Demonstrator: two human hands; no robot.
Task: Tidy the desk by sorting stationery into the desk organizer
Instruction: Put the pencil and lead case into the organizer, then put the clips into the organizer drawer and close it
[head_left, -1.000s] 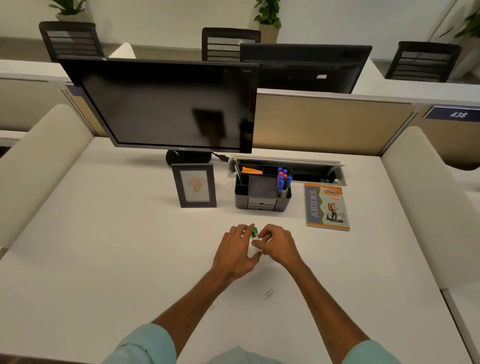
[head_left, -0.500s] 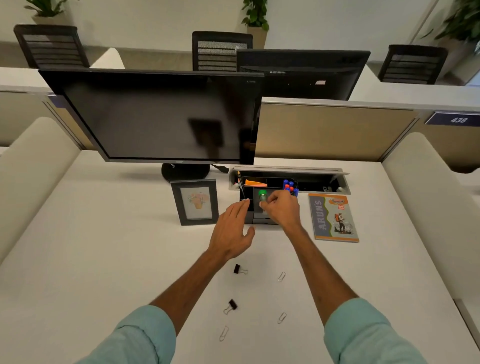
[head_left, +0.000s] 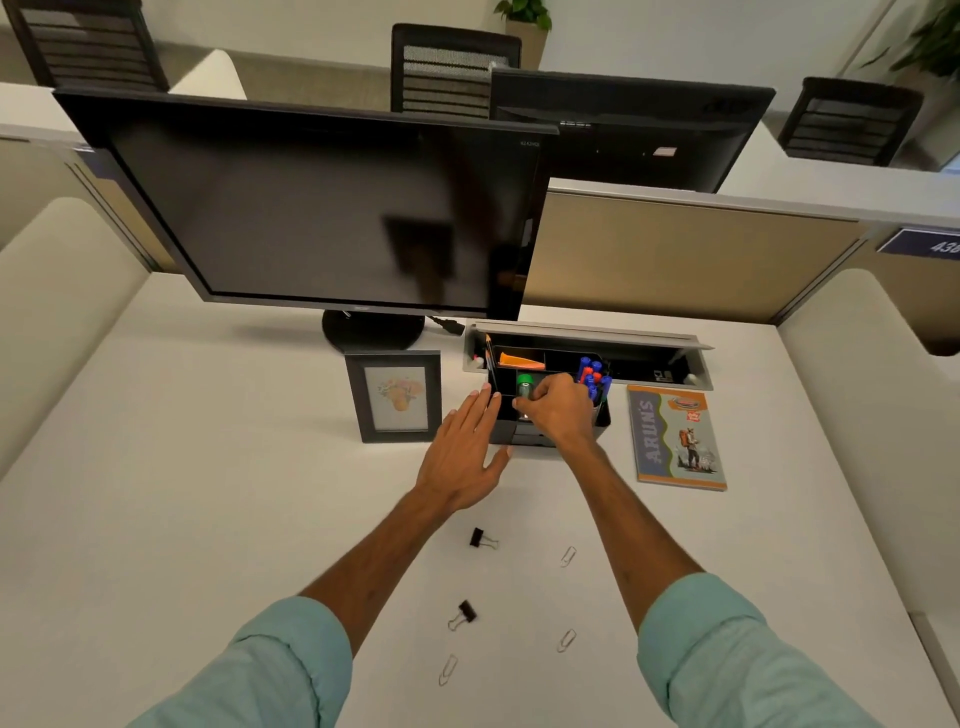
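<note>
A black desk organizer (head_left: 602, 415) stands behind my hands, with blue and red markers (head_left: 592, 376), an orange item (head_left: 519, 360) and a pencil (head_left: 489, 353) in it. My right hand (head_left: 558, 413) is over its middle compartment, fingers closed on a small green-capped container (head_left: 525, 385). My left hand (head_left: 465, 454) lies flat and open against the organizer's left side. Two black binder clips (head_left: 480, 538) (head_left: 465, 613) and three paper clips (head_left: 568, 556) (head_left: 566, 640) (head_left: 448, 669) lie loose on the desk near my forearms.
A framed picture (head_left: 397, 396) stands left of the organizer and a notebook (head_left: 675, 439) lies to its right. A large monitor (head_left: 311, 208) and an open cable tray (head_left: 649, 345) are behind. Padded dividers (head_left: 62, 312) flank the white desk (head_left: 208, 519).
My right hand carried the green-capped container from the middle of the desk to the organizer's middle compartment. My left hand moved up beside the organizer. The view came closer.
</note>
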